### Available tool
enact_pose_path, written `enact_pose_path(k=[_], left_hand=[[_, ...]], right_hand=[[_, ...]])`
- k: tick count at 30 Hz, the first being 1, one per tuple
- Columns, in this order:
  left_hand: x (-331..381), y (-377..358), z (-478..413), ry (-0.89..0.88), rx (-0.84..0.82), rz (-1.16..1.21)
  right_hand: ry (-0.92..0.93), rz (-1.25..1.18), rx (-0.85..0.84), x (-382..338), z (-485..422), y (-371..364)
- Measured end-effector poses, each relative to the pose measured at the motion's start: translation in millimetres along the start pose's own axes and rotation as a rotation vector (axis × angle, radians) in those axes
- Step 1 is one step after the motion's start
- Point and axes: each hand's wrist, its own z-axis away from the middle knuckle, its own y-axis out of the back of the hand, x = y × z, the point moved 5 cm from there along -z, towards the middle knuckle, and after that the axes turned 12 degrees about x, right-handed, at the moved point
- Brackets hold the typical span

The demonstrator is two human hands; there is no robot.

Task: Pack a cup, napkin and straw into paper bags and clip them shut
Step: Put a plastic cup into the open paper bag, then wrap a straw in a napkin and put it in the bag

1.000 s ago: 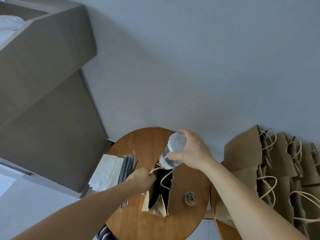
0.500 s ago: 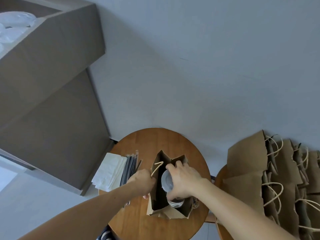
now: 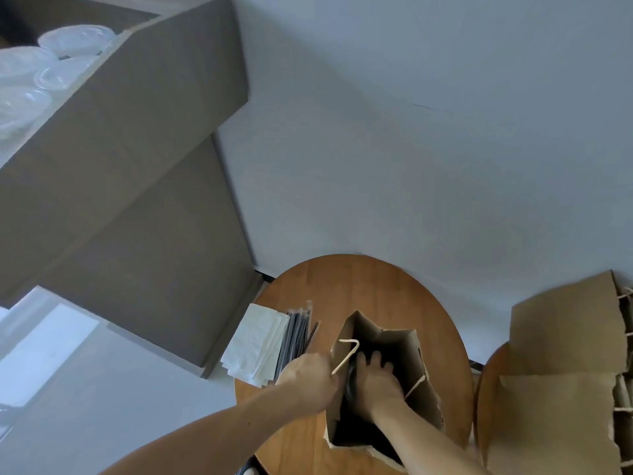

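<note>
Your right grip [image 3: 375,378] has sunk deeper into the paper bag [image 3: 380,335], with the cup hidden beneath it (whether it clasps the cup, I cannot tell). Your left grip [image 3: 308,377] pinches the bag's edge; hold it wide and seat the cup upright.

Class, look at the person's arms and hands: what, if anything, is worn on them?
Both forearms are bare up to the frame's edge; no sleeves show. The left hand and right hand wear no gloves. No watch, bracelet or ring is visible, though the right hand's fingers lie partly in shadow.
</note>
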Motion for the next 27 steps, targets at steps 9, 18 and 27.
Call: enact_pose_path(k=[9,18,27], left_hand=[[-2,-3,-7,-0.026,0.001,-0.022],[14,16,-1,-0.082,0.009,0.006],[9,43,-9,-0.324,-0.381,-0.111]], right_hand=[[-0.058,-0.088,-0.065,1,-3,-22],[0.070,-0.179,-0.018,-7,40,78],[0.130,-0.226,0.345,9,54,216]])
